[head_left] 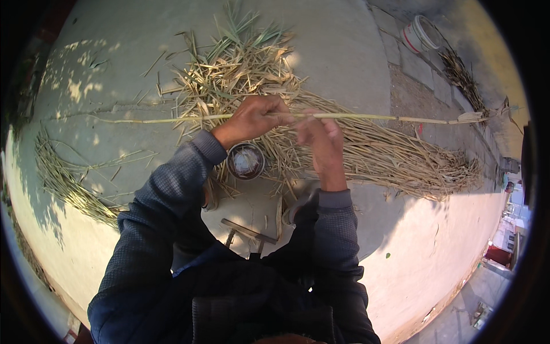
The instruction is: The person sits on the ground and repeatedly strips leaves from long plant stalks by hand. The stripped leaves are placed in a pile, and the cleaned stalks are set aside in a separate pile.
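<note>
A long, thin, pale yellow-green reed stalk (378, 117) stretches almost level across the view in front of me. My left hand (255, 118) is closed around it a little left of the middle. Just to the right, my right hand (323, 140) has its fingers curled at the same stalk, slightly smeared by motion. A dry leafy tip (472, 116) hangs at the stalk's right end. Below both hands lies a thick bundle of dry stalks (395, 157), spread toward the right. Beyond my left hand is a heap of stripped husks and leaves (235, 71), with some green ones at its far end.
A round dark-rimmed container (263, 163) stands near my feet, with something whitish in it. Closer in is a wooden bar on metal legs (249, 231). Greener stalks (74, 180) lie at left. A white bucket (417, 35) and a dark stalk bundle (461, 77) are at far right.
</note>
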`<state>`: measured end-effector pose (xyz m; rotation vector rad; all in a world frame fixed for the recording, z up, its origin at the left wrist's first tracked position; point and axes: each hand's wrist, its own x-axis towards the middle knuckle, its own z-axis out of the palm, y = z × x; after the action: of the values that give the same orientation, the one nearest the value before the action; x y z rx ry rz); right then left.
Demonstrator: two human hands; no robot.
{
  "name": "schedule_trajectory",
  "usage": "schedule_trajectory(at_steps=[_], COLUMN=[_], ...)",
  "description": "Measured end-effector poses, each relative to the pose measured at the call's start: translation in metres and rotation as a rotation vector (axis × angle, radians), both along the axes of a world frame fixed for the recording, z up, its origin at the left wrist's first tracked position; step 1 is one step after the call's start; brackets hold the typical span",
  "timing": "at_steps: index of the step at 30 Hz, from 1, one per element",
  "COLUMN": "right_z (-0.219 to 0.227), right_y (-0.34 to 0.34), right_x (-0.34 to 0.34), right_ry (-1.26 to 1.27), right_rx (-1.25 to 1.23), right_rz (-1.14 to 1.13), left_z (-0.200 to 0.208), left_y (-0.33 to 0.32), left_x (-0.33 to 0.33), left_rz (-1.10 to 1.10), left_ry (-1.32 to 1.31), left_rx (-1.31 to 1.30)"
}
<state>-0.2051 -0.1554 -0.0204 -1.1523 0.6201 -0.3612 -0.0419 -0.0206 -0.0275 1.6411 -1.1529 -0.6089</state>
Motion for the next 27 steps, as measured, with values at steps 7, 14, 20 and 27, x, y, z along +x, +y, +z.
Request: schedule_trajectory(at_steps=[7, 14, 20, 27], right_z=[-0.004, 0.003, -0.002, -0.002], right_y=[-0.001, 0.007, 0.004, 0.006], right_x=[0.000, -0.001, -0.002, -0.002], right_ry=[0.007, -0.059, -0.071, -0.072], right_rx=[-0.013, 0.017, 0.049, -0.037], right_rz=[0.025, -0.113, -0.060, -0.098], left_z=[-0.005, -0.003, -0.005, 0.002], left_y=[-0.003, -0.001, -0.002, -0.001], left_x=[-0.006, -0.003, -0.004, -0.007], left_rz=[0.001, 0.005, -0.006, -0.002], left_ry=[0.234, 0.199, 0.210, 0.284], left_rx=[0.069, 0.002, 0.041, 0.047])
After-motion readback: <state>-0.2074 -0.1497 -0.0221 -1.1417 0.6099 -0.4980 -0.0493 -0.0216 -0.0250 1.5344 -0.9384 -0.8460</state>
